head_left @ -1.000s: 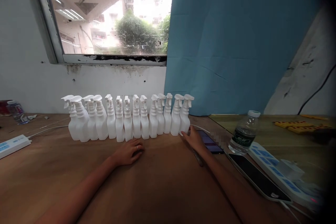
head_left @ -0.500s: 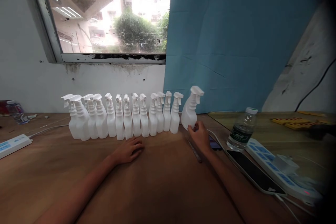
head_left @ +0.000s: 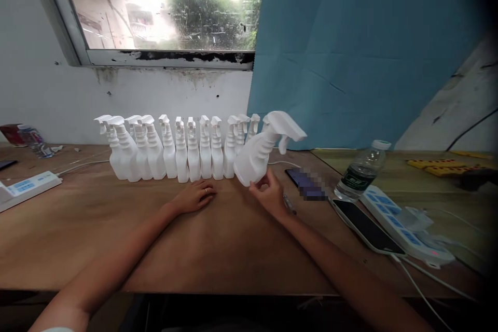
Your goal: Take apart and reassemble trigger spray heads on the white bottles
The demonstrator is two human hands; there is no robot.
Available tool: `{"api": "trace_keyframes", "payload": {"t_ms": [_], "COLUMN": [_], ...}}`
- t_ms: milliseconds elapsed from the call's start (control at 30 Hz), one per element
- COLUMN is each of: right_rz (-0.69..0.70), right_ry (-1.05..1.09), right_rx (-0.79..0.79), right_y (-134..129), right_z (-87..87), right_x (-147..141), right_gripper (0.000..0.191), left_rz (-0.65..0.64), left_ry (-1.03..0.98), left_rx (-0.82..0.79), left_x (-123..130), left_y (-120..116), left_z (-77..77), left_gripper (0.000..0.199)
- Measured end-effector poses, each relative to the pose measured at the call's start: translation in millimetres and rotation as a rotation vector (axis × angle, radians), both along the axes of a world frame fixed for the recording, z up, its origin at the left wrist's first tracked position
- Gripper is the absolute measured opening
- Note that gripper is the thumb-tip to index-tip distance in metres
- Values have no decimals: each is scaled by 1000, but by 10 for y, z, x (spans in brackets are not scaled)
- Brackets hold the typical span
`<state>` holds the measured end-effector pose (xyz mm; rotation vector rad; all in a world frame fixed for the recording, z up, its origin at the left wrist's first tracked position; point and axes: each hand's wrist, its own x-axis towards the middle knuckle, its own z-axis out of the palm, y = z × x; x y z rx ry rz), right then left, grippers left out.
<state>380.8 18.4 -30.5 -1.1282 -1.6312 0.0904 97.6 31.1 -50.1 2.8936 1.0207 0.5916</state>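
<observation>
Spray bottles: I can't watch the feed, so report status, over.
Right hand gripping a tilted spray bottle near its base. Left hand resting on table, near the bottle row. Pen-like item close beside right hand.

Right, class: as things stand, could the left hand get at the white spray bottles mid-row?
Probably yes: the left hand rests on the table, close in front of those white spray bottles, apparently holding nothing, and no object seems to stand between.

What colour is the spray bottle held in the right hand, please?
The spray bottle is white, trigger included; it shows best in the head view.
</observation>
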Motion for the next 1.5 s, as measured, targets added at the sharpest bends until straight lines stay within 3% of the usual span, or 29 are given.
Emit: {"api": "trace_keyframes", "payload": {"t_ms": [200, 433, 600, 700, 867, 1033, 1233, 1333, 1433, 1500], "right_rz": [127, 224, 478, 568, 421, 372, 419, 403, 408, 488], "right_ry": [-22, -125, -172, -235, -10, 245, 383, 600, 783, 866], "right_rx": [-118, -181, -99, -21, 77, 122, 124, 14, -84, -176], "right_y": [-80, -123, -205, -237, -166, -51, 5, 91, 148, 142], "right_z": [-72, -215, -168, -111, 3, 152, 168, 144, 158, 190], "right_x": [-176, -295, -320, -319, -290, -146, -11, 1, -4, -10], "right_gripper": [24, 28, 8, 2, 10, 44, 35, 32, 31, 30], "left_rz": [27, -5, -3, 42, 133, 115, 121, 119, 120, 134], "left_ry": [-101, -579, -684, -634, -600, -485, -383, -528, -732, -846], "left_rx": [-80, -322, -360, -325, -249, -65, 146, 68, -165, -338], "left_x": [21, 433, 559, 542, 518, 512, 505, 501, 512, 522], "left_y": [-49, -259, -285, -292, -351, -405, -395, -415, -465, -492], "left_z": [-33, -93, -156, -163, -111, -56, -58, -53, -8, 40], "left_gripper": [37, 103, 118, 109, 72, 74, 71, 59, 46, 41]}}
